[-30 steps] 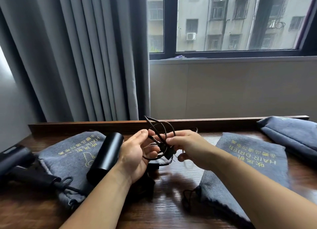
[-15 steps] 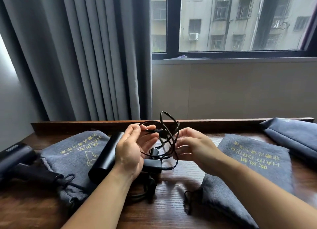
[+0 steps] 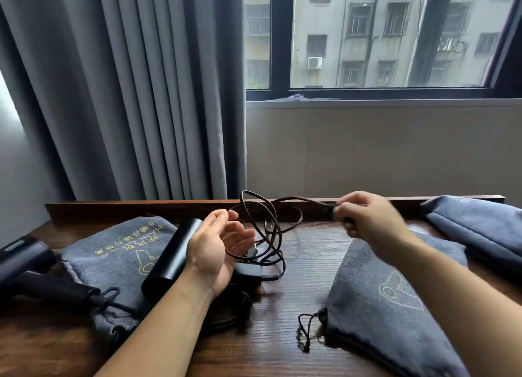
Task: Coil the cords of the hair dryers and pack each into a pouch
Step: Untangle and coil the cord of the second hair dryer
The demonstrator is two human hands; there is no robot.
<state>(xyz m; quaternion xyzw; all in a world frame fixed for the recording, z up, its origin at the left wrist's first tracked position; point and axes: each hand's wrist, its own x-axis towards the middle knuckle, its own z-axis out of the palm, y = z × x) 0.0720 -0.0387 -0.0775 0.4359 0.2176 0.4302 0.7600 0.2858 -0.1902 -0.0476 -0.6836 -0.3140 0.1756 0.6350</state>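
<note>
A black hair dryer point(image 3: 172, 256) lies on a grey pouch point(image 3: 113, 252) left of centre. Its black cord point(image 3: 265, 229) rises in loose loops above the table. My left hand point(image 3: 217, 252) is palm up with relaxed fingers, the loops passing around its fingertips. My right hand point(image 3: 367, 218) pinches the cord's end, drawn out to the right. A second black hair dryer point(image 3: 31, 266) lies at the far left. Another grey pouch point(image 3: 384, 300) with a drawstring lies flat at the right.
A filled grey pouch point(image 3: 480, 227) sits at the far right. The wooden table point(image 3: 268, 354) has a raised back rail point(image 3: 141, 207). Grey curtains point(image 3: 127, 94) hang behind at the left, a window at the right.
My right hand has pulled the cord's end out to the right, stretching the loops apart. My left hand has stayed near the dryer, opening palm up.
</note>
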